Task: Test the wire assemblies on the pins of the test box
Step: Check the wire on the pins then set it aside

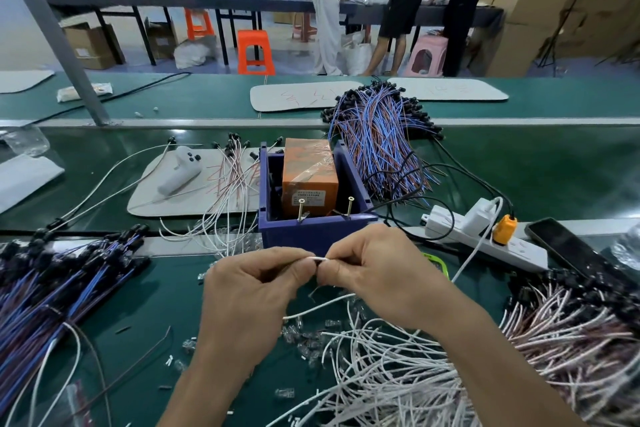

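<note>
A white wire (320, 258) is being pinched between both hands just in front of the test box (313, 198).

Head view: the left hand (254, 282) and right hand (372, 269) are being held with thumbs and forefingers pressed together on the wire, above the bench's (519, 163) near middle; two brass pins (300, 209) are standing at the box's near edge. The wire is judged light, thin and limp, so it is best gripped close to its ends, where it is being held.
</note>
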`<action>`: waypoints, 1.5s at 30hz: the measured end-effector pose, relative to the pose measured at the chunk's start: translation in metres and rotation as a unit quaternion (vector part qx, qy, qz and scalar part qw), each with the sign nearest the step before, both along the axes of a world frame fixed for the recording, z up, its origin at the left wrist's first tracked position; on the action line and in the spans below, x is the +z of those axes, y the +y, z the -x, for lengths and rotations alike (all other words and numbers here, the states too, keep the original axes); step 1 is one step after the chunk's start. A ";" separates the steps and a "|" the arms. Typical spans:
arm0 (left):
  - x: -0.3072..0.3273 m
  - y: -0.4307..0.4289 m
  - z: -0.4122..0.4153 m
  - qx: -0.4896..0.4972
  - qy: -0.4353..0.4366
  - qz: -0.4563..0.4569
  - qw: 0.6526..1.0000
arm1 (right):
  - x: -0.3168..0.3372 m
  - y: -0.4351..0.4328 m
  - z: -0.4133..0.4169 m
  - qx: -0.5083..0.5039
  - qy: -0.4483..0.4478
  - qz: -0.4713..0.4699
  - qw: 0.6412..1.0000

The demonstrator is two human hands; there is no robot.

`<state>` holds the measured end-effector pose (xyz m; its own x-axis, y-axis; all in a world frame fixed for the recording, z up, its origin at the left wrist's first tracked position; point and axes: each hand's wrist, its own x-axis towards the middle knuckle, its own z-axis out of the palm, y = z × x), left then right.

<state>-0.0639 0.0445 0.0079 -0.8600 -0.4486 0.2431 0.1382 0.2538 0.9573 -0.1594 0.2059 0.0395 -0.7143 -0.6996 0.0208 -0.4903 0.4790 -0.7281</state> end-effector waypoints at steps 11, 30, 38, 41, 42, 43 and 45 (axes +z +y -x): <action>0.005 -0.011 0.001 -0.152 -0.101 0.042 0.982 | 0.007 0.016 0.005 0.054 0.053 -0.070 0.995; -0.009 -0.020 0.011 0.102 -0.032 0.026 0.994 | -0.005 0.027 0.016 -0.089 -0.073 0.068 0.991; -0.012 -0.028 0.041 0.160 -0.032 -0.006 0.987 | -0.008 0.028 0.017 -0.167 -0.070 0.148 0.972; -0.016 -0.030 0.048 0.198 -0.039 -0.007 0.979 | -0.010 0.030 0.019 -0.177 -0.068 0.154 0.970; -0.016 -0.029 0.049 0.205 -0.043 0.000 0.978 | -0.010 0.031 0.019 -0.177 -0.071 0.158 0.969; -0.017 -0.029 0.050 0.211 -0.044 0.005 0.976 | -0.010 0.032 0.020 -0.175 -0.074 0.162 0.968; -0.017 -0.027 0.052 0.225 -0.040 0.009 0.973 | -0.010 0.033 0.020 -0.168 -0.075 0.162 0.969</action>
